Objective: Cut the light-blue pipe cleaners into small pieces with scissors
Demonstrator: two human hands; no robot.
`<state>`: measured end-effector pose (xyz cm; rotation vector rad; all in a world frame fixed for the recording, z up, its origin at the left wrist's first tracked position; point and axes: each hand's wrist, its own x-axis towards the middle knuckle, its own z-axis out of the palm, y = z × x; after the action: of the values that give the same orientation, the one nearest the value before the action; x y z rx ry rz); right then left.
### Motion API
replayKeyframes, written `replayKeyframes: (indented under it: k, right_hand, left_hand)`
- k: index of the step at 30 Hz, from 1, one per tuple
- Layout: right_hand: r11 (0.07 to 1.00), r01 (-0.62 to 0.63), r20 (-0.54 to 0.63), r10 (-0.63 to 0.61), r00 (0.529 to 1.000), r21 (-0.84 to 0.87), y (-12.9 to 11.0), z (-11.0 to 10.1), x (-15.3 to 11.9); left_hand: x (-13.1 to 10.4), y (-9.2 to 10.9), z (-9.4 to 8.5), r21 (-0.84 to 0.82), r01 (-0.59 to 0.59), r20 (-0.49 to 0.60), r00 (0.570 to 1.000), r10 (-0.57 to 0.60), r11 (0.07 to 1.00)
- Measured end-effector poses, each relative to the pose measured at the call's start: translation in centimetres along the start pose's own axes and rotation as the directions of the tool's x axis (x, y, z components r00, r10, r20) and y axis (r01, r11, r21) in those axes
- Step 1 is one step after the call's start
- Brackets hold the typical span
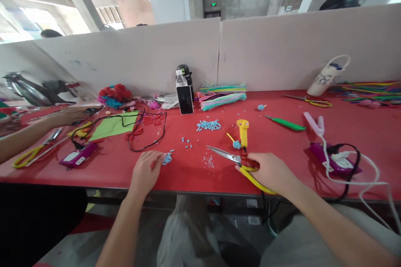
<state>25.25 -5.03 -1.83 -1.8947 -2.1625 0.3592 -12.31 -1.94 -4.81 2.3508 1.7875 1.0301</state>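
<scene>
My left hand (pixel 146 172) rests low over the red table, fingers curled together. Its fingertips touch a small heap of short blue fuzzy pieces (pixel 167 159); whether it pinches any is hidden. My right hand (pixel 270 171) grips scissors (pixel 223 153) by their yellow-and-red handles, the blades pointing left and almost together. Beneath the blade tips lie pale blue crumbs (pixel 208 161). A larger pile of cut blue pieces (pixel 208 125) sits farther back, and a few loose bits (pixel 187 143) are scattered between. Behind the scissors are a yellow glue gun (pixel 243 132) and a blue fuzzy ball (pixel 237 144).
A phone (pixel 185 100) leans on bottles before the partition (pixel 140 58). Bundled pipe cleaners (pixel 222 96) lie beside it. To the right are green tweezers (pixel 286 123) and a purple power strip (pixel 333 160) with cables. Another person's hand (pixel 70 116) is at left.
</scene>
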Motion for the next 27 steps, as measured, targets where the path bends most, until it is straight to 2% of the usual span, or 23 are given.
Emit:
replayKeyframes:
  k: [3, 7, 10, 13, 15, 17, 21, 22, 24, 27]
  right_hand:
    - [1.000, -0.009, 0.047, 0.010, 0.999, -0.012, -0.1, 0.0, 0.5]
    - [0.997, -0.067, 0.100, 0.070, 0.993, -0.029, 0.6, 0.4, 1.0]
    - [0.993, -0.113, 0.106, 0.115, 0.988, -0.023, 0.8, 0.3, 1.3]
    - [0.995, -0.084, 0.109, 0.078, 0.991, 0.053, 0.3, 0.1, 1.8]
    - [0.993, -0.067, 0.123, 0.055, 0.991, 0.092, -0.1, 0.0, 2.3]
    - [0.993, -0.059, 0.134, 0.045, 0.990, 0.105, -0.2, 0.0, 2.9]
    - [0.995, -0.059, 0.110, 0.050, 0.993, 0.081, 0.6, 0.3, 4.2]
    - [0.995, -0.060, 0.099, 0.052, 0.994, 0.075, 1.0, 0.4, 4.4]
    - [0.996, -0.061, 0.067, 0.057, 0.996, 0.068, 1.7, 0.6, 4.6]
    - [0.992, -0.066, 0.004, 0.066, 0.998, 0.109, 2.8, 1.3, 4.4]
  left_hand:
    - [0.3, -2.3, -0.7, 0.041, -0.016, 0.078, 0.997, 0.013, 0.999]
    - [1.1, -3.6, -0.7, -0.016, -0.019, 0.149, 0.989, 0.021, 1.000]
    - [2.2, -4.2, -0.9, -0.128, 0.056, 0.163, 0.986, -0.035, 0.990]
    - [4.4, -4.0, -0.9, -0.218, 0.132, 0.184, 0.979, -0.092, 0.967]
    - [6.6, -3.2, -0.6, -0.242, 0.108, 0.199, 0.978, -0.060, 0.964]
    - [9.2, -1.8, 0.1, -0.248, 0.025, 0.223, 0.974, 0.032, 0.968]
    - [14.0, 1.8, 2.1, -0.185, -0.129, 0.367, 0.911, 0.190, 0.974]
    - [14.8, 2.6, 2.7, -0.144, -0.148, 0.410, 0.891, 0.195, 0.979]
    - [15.9, 3.8, 4.1, -0.054, -0.161, 0.448, 0.878, 0.168, 0.986]
    - [16.3, 4.7, 6.2, 0.078, -0.171, 0.478, 0.871, 0.114, 0.982]
